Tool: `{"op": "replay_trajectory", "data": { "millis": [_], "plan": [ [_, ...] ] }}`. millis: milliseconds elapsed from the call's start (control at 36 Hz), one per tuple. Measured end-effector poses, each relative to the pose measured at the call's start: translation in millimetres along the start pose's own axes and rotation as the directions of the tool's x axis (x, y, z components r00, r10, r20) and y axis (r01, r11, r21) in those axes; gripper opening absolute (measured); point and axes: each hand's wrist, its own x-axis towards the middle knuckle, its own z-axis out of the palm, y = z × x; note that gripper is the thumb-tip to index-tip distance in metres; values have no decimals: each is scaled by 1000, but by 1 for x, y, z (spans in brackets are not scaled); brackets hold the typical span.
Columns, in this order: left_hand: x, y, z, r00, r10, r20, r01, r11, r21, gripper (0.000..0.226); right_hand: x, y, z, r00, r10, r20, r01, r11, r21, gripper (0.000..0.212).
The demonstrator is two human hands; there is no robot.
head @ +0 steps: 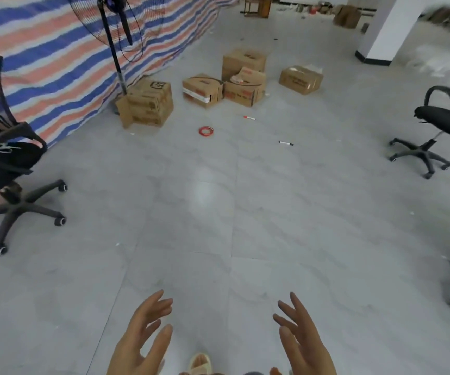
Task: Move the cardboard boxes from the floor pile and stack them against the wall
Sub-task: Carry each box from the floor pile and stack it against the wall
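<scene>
Several brown cardboard boxes lie on the grey tiled floor far ahead. One large box (148, 102) sits against the striped tarpaulin wall (56, 63). A cluster lies to its right: an open box (203, 89), a box with raised flaps (244, 87) and a taller box (243, 60) behind them. One more box (301, 79) rests apart at the right. My left hand (142, 339) and my right hand (303, 339) are at the bottom of the view, palms facing each other, fingers spread, holding nothing, far from the boxes.
A standing fan (115, 36) rises by the wall box. Black office chairs stand at the left (4, 163) and right (440, 125). A red wire coil (206, 130), a red marker (249, 118) and a black marker (286, 143) lie on the floor. A white pillar (386, 28) stands at the back right.
</scene>
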Motion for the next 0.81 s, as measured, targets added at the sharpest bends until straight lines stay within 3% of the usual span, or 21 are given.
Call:
{"op": "replay_trajectory", "data": {
  "millis": [139, 250, 361, 500, 583, 806],
  "plan": [
    [56, -13, -3, 997, -53, 50, 52, 999, 7, 44, 53, -4, 6, 998, 58, -6, -59, 998, -6, 75],
    [101, -26, 0, 996, -77, 45, 76, 997, 31, 42, 102, -9, 14, 992, 122, 36, -122, 992, -20, 76],
    [156, -33, 10, 996, -91, -13, 92, 995, 33, 42, 163, -25, 24, 989, 145, 35, -144, 989, -29, 47],
    [240, -24, 42, 995, -85, -58, 86, 996, 24, 42, 259, -32, 20, 998, 33, 53, -30, 998, -52, 59],
    [297, -8, 66, 992, -72, -102, 72, 997, -3, 41, 321, -49, 11, 999, 34, 42, -32, 999, -32, 38],
    [430, 10, 130, 996, -51, -68, 51, 999, -2, 47, 461, -71, -14, 998, 19, 66, -13, 997, -81, 70]
  ]
}}
